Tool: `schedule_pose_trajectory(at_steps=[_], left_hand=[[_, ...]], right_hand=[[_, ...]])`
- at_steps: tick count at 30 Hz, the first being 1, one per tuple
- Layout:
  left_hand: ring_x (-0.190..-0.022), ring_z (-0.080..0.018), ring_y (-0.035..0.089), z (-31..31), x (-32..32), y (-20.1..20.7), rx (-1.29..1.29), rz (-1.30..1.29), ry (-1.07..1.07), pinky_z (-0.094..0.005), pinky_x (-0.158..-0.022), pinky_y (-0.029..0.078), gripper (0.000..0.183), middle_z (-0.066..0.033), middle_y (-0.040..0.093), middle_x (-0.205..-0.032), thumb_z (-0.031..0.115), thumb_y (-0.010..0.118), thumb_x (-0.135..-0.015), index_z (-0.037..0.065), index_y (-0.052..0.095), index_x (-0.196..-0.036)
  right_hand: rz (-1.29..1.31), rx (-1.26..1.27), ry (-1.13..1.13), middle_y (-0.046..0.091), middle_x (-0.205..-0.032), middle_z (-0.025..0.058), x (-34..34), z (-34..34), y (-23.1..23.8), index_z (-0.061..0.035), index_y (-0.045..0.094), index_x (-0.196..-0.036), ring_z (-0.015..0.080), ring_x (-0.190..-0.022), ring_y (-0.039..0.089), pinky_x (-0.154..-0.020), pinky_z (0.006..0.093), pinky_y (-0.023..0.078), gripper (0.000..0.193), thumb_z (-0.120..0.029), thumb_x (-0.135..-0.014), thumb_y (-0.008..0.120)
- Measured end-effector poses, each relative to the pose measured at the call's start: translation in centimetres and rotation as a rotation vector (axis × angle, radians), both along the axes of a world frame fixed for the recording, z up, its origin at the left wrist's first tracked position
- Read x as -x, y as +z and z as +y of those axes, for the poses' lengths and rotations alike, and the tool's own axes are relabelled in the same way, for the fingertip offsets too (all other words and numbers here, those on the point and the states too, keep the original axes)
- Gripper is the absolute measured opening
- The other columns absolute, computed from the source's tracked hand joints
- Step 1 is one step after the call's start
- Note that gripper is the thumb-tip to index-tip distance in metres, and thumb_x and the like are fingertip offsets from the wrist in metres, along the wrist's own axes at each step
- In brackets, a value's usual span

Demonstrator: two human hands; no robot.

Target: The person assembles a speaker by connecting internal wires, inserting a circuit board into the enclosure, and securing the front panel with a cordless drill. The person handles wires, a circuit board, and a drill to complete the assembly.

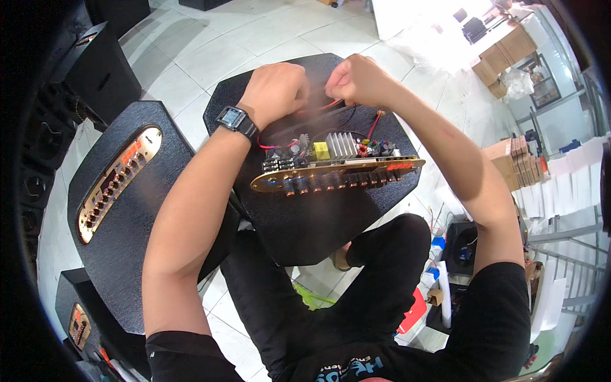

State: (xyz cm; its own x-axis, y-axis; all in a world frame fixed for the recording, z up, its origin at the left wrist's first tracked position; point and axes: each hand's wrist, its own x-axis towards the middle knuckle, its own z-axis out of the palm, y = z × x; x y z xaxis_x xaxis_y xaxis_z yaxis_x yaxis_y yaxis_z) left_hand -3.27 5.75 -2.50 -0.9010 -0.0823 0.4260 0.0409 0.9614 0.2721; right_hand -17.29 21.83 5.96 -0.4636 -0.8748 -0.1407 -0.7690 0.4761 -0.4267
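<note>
An amplifier board on a gold control panel (337, 175) lies on top of a black speaker cabinet (299, 223) between my knees. Its row of knobs faces me, and a silver heat sink (342, 146) and a yellow block stand behind the panel. Beyond the board, over the cabinet's far part, my left hand (278, 90) is closed with its fingertips hidden. Facing it, my right hand (359, 81) is closed in a pinch, its contents too small to make out. A red wire (328, 103) runs below and between both hands, close under the right fingers.
At my left stands another black cabinet (143, 254) with a fitted gold panel (118, 184). More black cabinets (95, 70) line the far left. Cardboard boxes (506, 165) and white sheets are stacked at the right. Pale tiles (223, 38) cover the floor.
</note>
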Motion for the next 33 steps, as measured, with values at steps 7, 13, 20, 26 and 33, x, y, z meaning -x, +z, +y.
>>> schedule_pose_trajectory(at_steps=[7,13,20,26,33], left_hand=[[-0.083,-0.0284,0.069,0.2,0.1,-0.1,-0.211,0.001,-0.041,-0.0418,-0.072,0.055,0.013,-0.0056,0.068,-0.084,0.020,0.083,-0.078,0.012,0.078,-0.087],[-0.082,-0.0369,0.071,-0.3,0.8,-0.4,-0.092,0.006,0.013,-0.0466,-0.077,0.056,0.026,-0.0133,0.074,-0.081,0.033,0.082,-0.078,0.008,0.074,-0.084],[-0.081,-0.0326,0.069,0.1,0.6,-0.3,-0.179,0.002,-0.060,-0.0442,-0.070,0.053,0.018,-0.0078,0.070,-0.083,0.025,0.083,-0.078,0.009,0.075,-0.084],[-0.078,-0.0354,0.070,-0.2,0.4,-0.1,-0.035,0.011,-0.034,-0.0441,-0.071,0.055,0.021,-0.0113,0.072,-0.080,0.031,0.082,-0.078,0.011,0.076,-0.082],[-0.082,-0.0299,0.067,-0.2,-0.1,0.8,-0.166,-0.033,-0.151,-0.0426,-0.070,0.053,0.014,-0.0050,0.069,-0.083,0.020,0.085,-0.080,0.010,0.079,-0.087]], right_hand=[[0.266,0.137,0.198,0.075,-0.081,0.0188,-0.8,-0.6,-2.2,-0.0059,0.077,-0.079,0.0356,-0.081,0.075,-0.079,0.0418,0.061,0.013,-0.019,-0.077,0.078],[0.315,0.060,0.174,0.076,-0.091,0.0215,-1.9,-1.4,-2.7,-0.0056,0.076,-0.086,0.0378,-0.093,0.075,-0.087,0.0454,0.061,0.017,-0.021,-0.078,0.079],[0.106,0.048,0.066,0.076,-0.079,0.0178,-1.3,-0.5,-1.9,-0.0039,0.076,-0.084,0.0328,-0.075,0.075,-0.075,0.0402,0.061,0.015,-0.018,-0.080,0.078],[-0.257,-0.146,-0.040,0.076,-0.076,0.0116,-1.1,-0.8,-1.0,0.0038,0.073,-0.086,0.0179,-0.064,0.075,-0.063,0.0315,0.063,0.017,-0.013,-0.089,0.074],[-0.403,-0.073,-0.083,0.074,-0.078,0.0124,-1.5,-0.9,-1.4,0.0058,0.075,-0.092,0.0175,-0.068,0.073,-0.060,0.0321,0.062,0.023,-0.017,-0.093,0.075]])
